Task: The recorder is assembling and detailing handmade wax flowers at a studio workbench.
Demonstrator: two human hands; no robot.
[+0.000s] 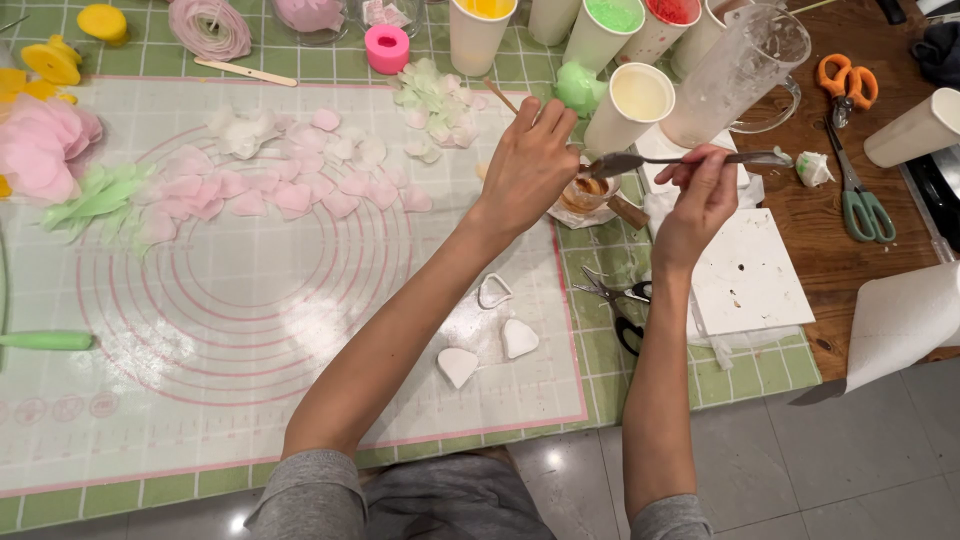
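Entry: spooning amber liquid at a craft table point(820, 230).

Right hand point(700, 195): pinched about the mid-handle of a metal spoon point(680, 160); bowl of the spoon points left, poised just above a small glass dish point(585, 193) of amber liquid; the dish stands on a white pad at the right edge of the silicone mat point(300, 330), between the two hands.

Left hand point(530, 165): fingers curled, tips resting at the dish; a thin wooden stick point(500, 97) shows just above the knuckles; whether the hand grips it cannot be told.

Handling, as a judgement: keep the spoon level so nothing drips on the mat; steady the dish with the left hand; take small amounts; lift clear of the nearby cream-filled cup point(632, 103), which stands close enough to be knocked.

Count:
- paper cups with coloured fill: four seen plainly (yellow, green, red, cream); further white cups partly cut off at the top edge;
- empty cup lying on its side, far right: one;
- clear plastic measuring jug point(745, 70): one;
- scissors: one orange-handled, one green-handled, one small dark pair by the right forearm;
- heart-shaped white pieces point(500, 335) on the mat: three;
- pink round mould point(387, 48): one;
- pink petals point(290, 185): many, not countable.
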